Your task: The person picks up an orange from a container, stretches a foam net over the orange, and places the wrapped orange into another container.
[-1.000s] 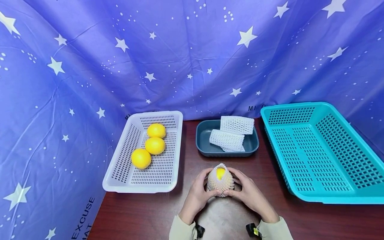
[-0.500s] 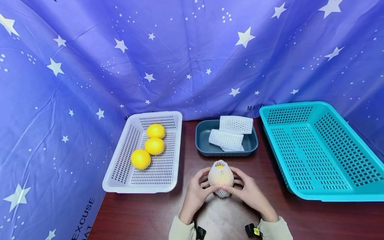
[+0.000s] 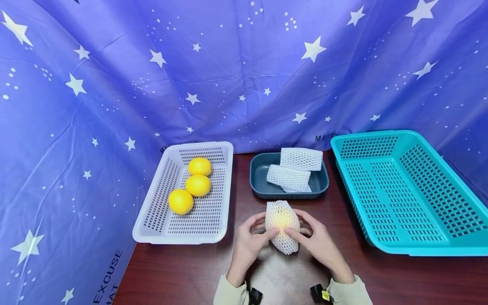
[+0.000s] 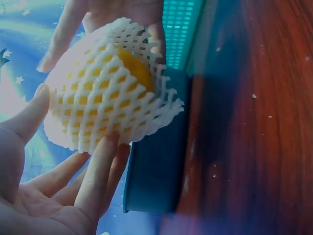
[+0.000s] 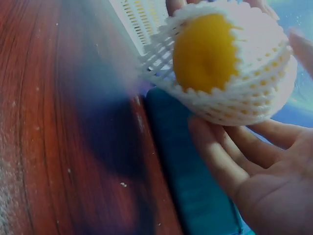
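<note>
Between both hands is a yellow fruit [image 5: 205, 54] inside a white foam net sleeve [image 3: 283, 226]. The left hand [image 3: 248, 243] grips its left side, thumb on the near face and fingers curved behind. From the right, the right hand [image 3: 318, 243] holds it the same way, the two thumb tips close together. In the left wrist view the net [image 4: 98, 93] covers most of the fruit, with yellow bare at an opening. A larger bare yellow patch faces the right wrist view.
A white basket [image 3: 179, 240] at the left holds three yellow fruits [image 3: 181, 202]. Behind the hands, a dark blue-grey tray [image 3: 263, 192] contains several white net sleeves [image 3: 301, 159]. The teal basket [image 3: 385, 182] stands at the right. A blue star-patterned cloth [image 3: 228, 63] hangs behind.
The netted fruit has turned in the hands, so the yellow opening at its top is no longer visible from the head view. The thumbs have moved up onto its near face.
</note>
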`<action>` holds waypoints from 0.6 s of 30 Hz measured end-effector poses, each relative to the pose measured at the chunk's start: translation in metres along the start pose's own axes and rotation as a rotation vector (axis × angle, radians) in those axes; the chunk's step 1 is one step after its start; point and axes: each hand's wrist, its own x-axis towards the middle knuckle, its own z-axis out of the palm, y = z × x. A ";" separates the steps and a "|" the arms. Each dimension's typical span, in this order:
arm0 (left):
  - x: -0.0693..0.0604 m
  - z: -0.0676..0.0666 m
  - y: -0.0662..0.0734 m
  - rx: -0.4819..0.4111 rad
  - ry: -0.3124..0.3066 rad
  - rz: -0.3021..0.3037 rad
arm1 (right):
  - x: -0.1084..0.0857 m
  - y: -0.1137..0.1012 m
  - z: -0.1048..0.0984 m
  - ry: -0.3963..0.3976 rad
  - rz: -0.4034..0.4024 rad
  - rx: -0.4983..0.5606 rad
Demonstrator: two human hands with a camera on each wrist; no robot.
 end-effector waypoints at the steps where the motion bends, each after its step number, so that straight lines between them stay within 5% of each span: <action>1: 0.000 0.000 0.000 0.004 0.003 0.005 | 0.000 -0.001 0.000 -0.004 -0.002 0.006; 11: 0.001 0.000 0.003 -0.029 0.002 0.042 | -0.004 -0.013 0.002 0.055 -0.007 0.135; 18: 0.000 0.002 0.001 -0.138 -0.097 0.044 | -0.001 -0.016 0.005 0.031 -0.079 0.207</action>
